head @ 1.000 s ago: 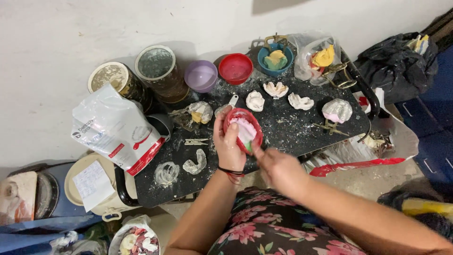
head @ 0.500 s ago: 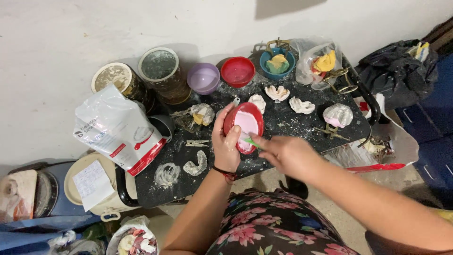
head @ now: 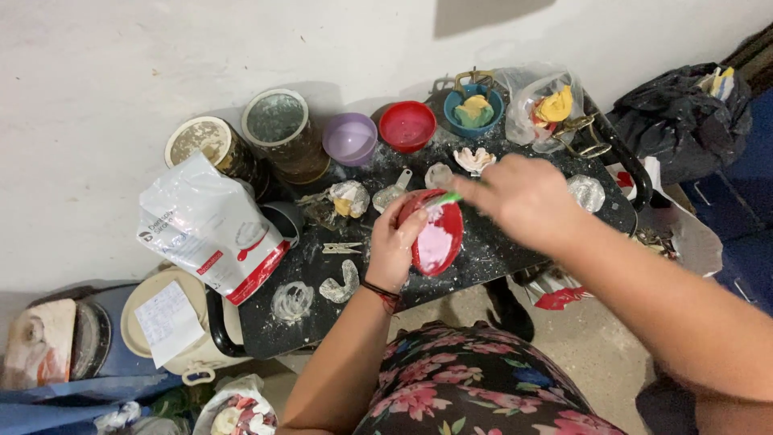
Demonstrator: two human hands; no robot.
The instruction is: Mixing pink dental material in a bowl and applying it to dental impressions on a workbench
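Note:
My left hand (head: 392,246) grips a red flexible bowl (head: 437,234) tilted toward me, with pale pink-white paste inside. My right hand (head: 524,197) is over the bowl's upper right rim and holds a green-handled spatula (head: 444,199) whose tip is in the paste. Both are above a dark, powder-dusted table (head: 499,250). White dental casts (head: 473,159) lie on the table behind my right hand, and another cast (head: 586,192) sits to its right.
A white and red powder bag (head: 211,229), two tins (head: 278,129), a purple bowl (head: 350,138), a red bowl (head: 407,126) and a blue bowl (head: 473,109) line the table's back. A clothespin (head: 341,248) and casts (head: 340,283) lie at front left. A black bag (head: 680,121) sits right.
My right hand has swung up from below the bowl to its upper right rim, sweeping the spatula through the paste. My left hand keeps the bowl in about the same place.

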